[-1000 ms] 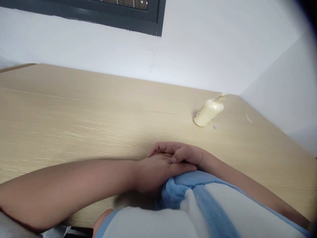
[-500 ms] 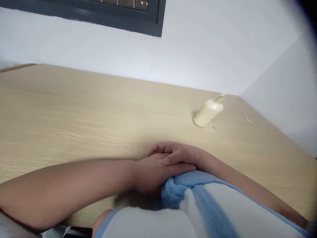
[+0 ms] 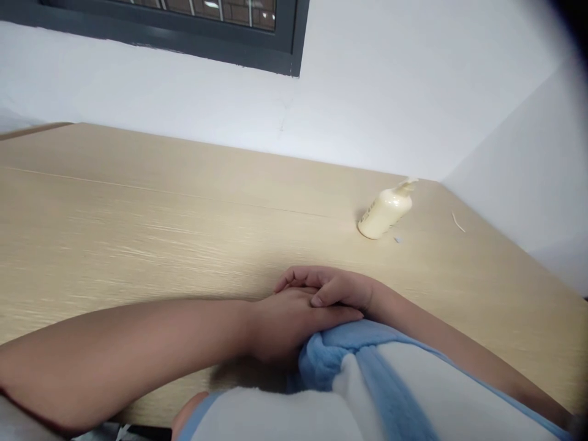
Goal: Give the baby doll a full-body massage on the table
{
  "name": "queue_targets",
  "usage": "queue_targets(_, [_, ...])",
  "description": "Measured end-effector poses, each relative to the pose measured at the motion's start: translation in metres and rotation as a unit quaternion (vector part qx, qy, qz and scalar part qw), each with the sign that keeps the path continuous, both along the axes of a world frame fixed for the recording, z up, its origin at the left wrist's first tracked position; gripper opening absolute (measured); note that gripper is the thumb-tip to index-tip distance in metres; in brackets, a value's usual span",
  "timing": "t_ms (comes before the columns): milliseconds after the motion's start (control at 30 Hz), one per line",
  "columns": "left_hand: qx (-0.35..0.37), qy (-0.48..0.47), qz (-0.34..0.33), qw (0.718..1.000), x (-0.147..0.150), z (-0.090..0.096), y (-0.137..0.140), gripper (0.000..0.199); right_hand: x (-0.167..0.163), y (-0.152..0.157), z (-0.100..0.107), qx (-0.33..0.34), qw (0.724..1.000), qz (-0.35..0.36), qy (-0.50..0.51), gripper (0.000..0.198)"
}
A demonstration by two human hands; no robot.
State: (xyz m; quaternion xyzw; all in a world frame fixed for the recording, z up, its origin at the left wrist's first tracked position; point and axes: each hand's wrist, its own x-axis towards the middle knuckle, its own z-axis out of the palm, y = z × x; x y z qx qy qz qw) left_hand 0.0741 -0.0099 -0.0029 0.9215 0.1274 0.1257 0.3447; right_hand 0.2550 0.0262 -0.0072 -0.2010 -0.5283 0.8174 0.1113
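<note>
My left hand (image 3: 285, 321) and my right hand (image 3: 337, 286) are clasped together over the near side of the table. The right one is closed around the left, its curled fingers on the far side and its thumb on the back of the left hand. The left thumb points right, just above soft blue and white cloth (image 3: 381, 380), which looks like clothing. The other left fingers are hidden under the right hand. Beyond the hands, a cream pump bottle (image 3: 386, 214) stands on the table, apart from both.
The light wooden table (image 3: 151, 233) reaches a white wall (image 3: 367, 92) at the back. A small bluish bit (image 3: 397, 240) lies beside the bottle, and a thin white strip (image 3: 458, 223) farther right. A dark-framed window (image 3: 229, 43) is above.
The view has tipped up slightly, so the window, table and bottle sit a little lower in it. My right thumb has shifted slightly rightward on the left hand; the clasp stays.
</note>
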Motion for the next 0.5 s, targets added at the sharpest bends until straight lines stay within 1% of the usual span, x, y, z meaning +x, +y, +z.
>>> queue_targets(100, [-0.003, -0.011, 0.002, 1.0, -0.0013, 0.0005, -0.0002, 0.069, 0.0002, 0.001, -0.0023, 0.024, 0.999, -0.005, -0.02, 0.051])
queue_targets(200, [-0.012, -0.026, 0.008, 1.0, -0.0006, 0.0005, -0.0007, 0.064, 0.0002, 0.0013, -0.003, 0.046, 0.998, -0.009, -0.035, 0.05])
queue_targets(333, [-0.029, -0.038, 0.013, 0.999, 0.0013, -0.0015, -0.0008, 0.063, 0.0003, 0.0007, -0.0027, 0.04, 0.999, -0.007, -0.025, 0.049])
queue_targets(400, [-0.031, -0.043, 0.008, 0.999, 0.0013, -0.0034, -0.0009, 0.067, 0.0001, 0.0002, -0.0028, 0.033, 0.999, -0.012, -0.017, 0.049])
queue_targets(500, [-0.023, -0.058, 0.009, 0.998, 0.0003, -0.0053, -0.0022, 0.081, -0.001, -0.0008, -0.0023, 0.023, 1.0, -0.018, -0.005, 0.052])
